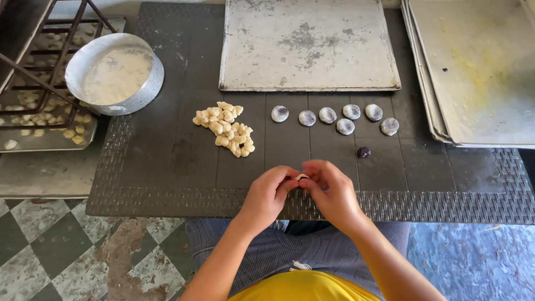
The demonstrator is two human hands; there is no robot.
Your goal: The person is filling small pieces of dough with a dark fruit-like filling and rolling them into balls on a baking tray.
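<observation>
— what are your hands doing right now?

— both are low in the middle of the frame, at the near edge of the dark table [167, 161]. my left hand [267, 196] and my right hand [332, 192] are drawn together, fingertips meeting, and between them i pinch a small pale dough piece [302, 176]. only a sliver of it shows past my fingers.

— what lies around them?

— just above and to the right of my right hand sits one dark round ball [364, 151], alone on the table. higher up, in the middle of the frame, a loose row of seven filled rounds [327, 115], pale with dark centres. left of that row is a heap of small raw dough lumps [225, 128].

— and further back?

— a flat, worn baking tray [309, 44] at the top centre, bare. on the right edge, a stack of trays [479, 72] with a yellow smear on the top one. upper left, a round metal pan [114, 72] dusted with flour, beside a dark metal rack [50, 50] standing over a tray of more pale pieces [33, 120].
</observation>
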